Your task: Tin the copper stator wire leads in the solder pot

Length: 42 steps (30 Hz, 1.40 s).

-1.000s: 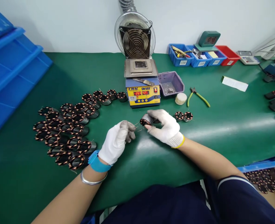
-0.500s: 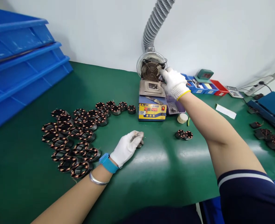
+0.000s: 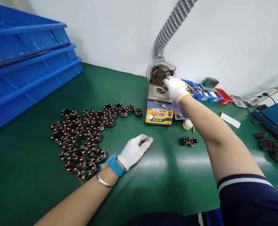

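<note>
My right hand (image 3: pixel 175 88), in a white glove, reaches over the solder pot (image 3: pixel 159 116) at its metal top plate. Its fingers are closed round a motor stator (image 3: pixel 164 87), mostly hidden by the glove. Just behind is the round fan grille (image 3: pixel 159 77). My left hand (image 3: pixel 136 150), also gloved, rests low over the green table with fingers curled together; what they hold, if anything, is hidden. Left of it stand many copper-wound stators (image 3: pixel 97 125) in a cluster. Two more stators (image 3: pixel 189 141) sit side by side right of the pot.
Stacked blue crates (image 3: pixel 32 72) fill the left side. A purple tray (image 3: pixel 179 113), a white round pad (image 3: pixel 187 124) and a knife (image 3: pixel 162 105) are at the pot. Farther right are a red bin (image 3: pixel 224 96), a paper strip (image 3: pixel 230 120) and blue equipment (image 3: pixel 273 122).
My right hand has carried the stator from beside my left hand up and forward to the solder pot. My left hand has left the stator's wires and stays low, fingers curled.
</note>
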Available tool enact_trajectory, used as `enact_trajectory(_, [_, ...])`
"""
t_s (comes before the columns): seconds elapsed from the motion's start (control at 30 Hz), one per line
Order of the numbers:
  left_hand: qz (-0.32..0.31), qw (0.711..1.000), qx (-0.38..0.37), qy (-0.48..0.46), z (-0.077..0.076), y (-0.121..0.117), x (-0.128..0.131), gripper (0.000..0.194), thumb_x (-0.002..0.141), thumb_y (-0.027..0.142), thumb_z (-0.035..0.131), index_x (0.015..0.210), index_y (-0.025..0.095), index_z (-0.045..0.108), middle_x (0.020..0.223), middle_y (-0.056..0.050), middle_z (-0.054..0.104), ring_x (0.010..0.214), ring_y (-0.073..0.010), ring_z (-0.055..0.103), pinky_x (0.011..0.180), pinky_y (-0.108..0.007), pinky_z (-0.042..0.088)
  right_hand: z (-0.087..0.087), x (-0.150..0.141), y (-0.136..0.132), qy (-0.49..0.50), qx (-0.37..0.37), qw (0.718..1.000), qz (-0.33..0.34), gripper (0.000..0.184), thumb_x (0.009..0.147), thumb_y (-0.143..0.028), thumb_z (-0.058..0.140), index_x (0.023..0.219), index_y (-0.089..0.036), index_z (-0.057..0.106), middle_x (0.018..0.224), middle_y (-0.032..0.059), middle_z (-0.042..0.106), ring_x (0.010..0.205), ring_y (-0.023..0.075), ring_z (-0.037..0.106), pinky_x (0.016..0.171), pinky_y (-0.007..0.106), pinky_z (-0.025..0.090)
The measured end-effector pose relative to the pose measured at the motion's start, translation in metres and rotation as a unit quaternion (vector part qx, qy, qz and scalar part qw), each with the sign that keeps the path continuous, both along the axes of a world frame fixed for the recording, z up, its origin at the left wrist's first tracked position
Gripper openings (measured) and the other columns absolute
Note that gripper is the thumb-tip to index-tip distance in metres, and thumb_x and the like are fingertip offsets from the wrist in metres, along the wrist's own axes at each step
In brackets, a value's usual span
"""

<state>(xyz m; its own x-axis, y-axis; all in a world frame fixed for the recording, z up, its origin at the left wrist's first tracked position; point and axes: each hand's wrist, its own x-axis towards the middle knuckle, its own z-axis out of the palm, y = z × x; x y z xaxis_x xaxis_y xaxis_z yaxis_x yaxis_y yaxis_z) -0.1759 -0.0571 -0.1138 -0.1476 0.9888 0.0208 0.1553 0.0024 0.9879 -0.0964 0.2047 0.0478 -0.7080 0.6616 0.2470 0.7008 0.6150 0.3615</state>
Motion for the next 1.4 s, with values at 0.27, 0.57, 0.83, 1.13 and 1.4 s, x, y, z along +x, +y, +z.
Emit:
enact_trajectory(0.27, [0.058,0.995,0.006,-0.086,-0.001,0.004,0.004,0.038,0.078,0.049,0.064,0.093,0.014,0.062,0.08,-0.005,0.065,0.068,-0.0141,0.058,0.064,-0.029,0.049,0.011,0.015,-0.017,0.16,-0.047,0.986,0.006,0.052,0.077,-0.03,0.064,0.128,-0.024,0.054,0.122,0.0107,0.056,0.105,0.033,0.055,0.087,0.053,0.047])
enact_trajectory(0.57, [0.186,0.962,0.085,-0.183,0.006,0.007,0.015,0.063,0.068,0.033,0.076,0.125,0.016,0.056,0.109,-0.011,0.066,0.076,-0.0133,0.065,0.078,-0.033,0.055,-0.06,0.03,-0.116,0.425,-0.413,0.802,0.074,0.05,0.076,-0.033,0.066,0.123,-0.018,0.059,0.106,0.0055,0.069,0.094,0.02,0.066,0.087,0.036,0.054])
enact_trajectory(0.83, [0.2,0.959,0.168,-0.113,-0.005,0.001,0.009,0.054,0.081,0.037,0.061,0.129,0.015,0.054,0.132,-0.013,0.058,0.12,-0.0249,0.056,0.105,-0.038,0.045,-0.076,0.039,-0.178,0.315,-0.51,0.799,0.039,0.058,0.078,-0.05,0.065,0.128,-0.023,0.054,0.113,0.0051,0.066,0.104,0.0242,0.062,0.094,0.039,0.048])
enact_trajectory(1.13, [0.123,0.984,0.126,-0.021,0.003,-0.003,0.009,0.05,0.087,0.041,0.048,0.129,0.014,0.053,0.135,-0.012,0.055,0.129,-0.0236,0.048,0.112,-0.038,0.035,-0.066,0.053,-0.167,0.361,-0.703,0.609,-0.069,0.021,0.08,-0.038,0.066,0.077,-0.019,0.06,0.059,-0.0015,0.058,0.054,0.0101,0.058,0.057,0.022,0.053])
enact_trajectory(1.4, [0.3,0.88,0.056,0.364,0.007,0.014,-0.018,0.077,0.08,0.047,0.056,0.144,0.01,0.034,0.142,-0.019,0.044,0.131,-0.034,0.04,0.111,-0.049,0.028,-0.036,0.041,-0.106,0.451,-0.437,0.777,-0.044,0.036,0.073,-0.03,0.066,0.107,-0.02,0.064,0.088,0.0015,0.069,0.073,0.0139,0.064,0.073,0.029,0.055])
